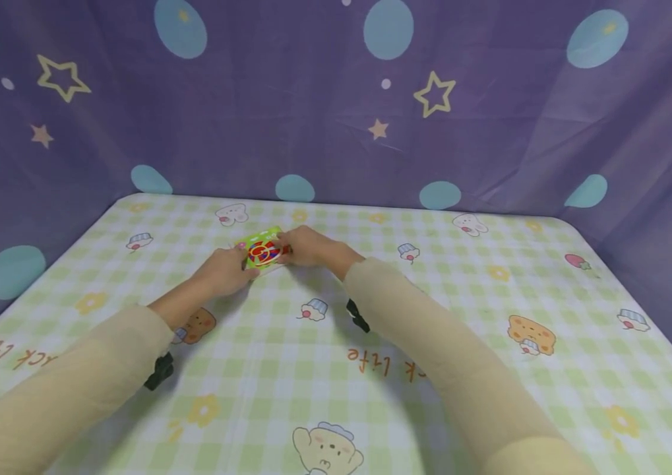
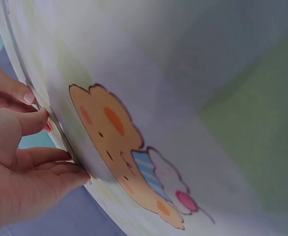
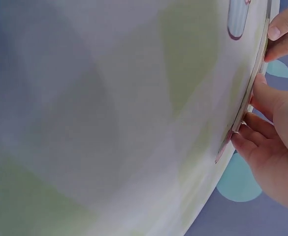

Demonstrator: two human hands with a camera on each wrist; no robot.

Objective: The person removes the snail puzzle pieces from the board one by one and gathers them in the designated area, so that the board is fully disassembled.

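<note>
A small, flat, bright green picture board (image 1: 263, 252) with a red and blue design lies at or just above the far left part of the table. My left hand (image 1: 223, 272) holds its left side, the thumb at the near edge. At its right side, my right hand (image 1: 307, 245) grips the board with thumb and fingers. In the left wrist view, the left hand (image 2: 25, 157) has thumb and fingers spread along the thin edge. The right wrist view shows the right hand (image 3: 276, 123) on that edge too. Much of the board's face is hidden there.
A green and white checked tablecloth (image 1: 264, 356) with cartoon prints covers the table. Behind it hangs a purple curtain (image 1: 312, 112) with stars and ovals, close to the table's far edge. Dark straps (image 1: 160, 371) show near the wrists.
</note>
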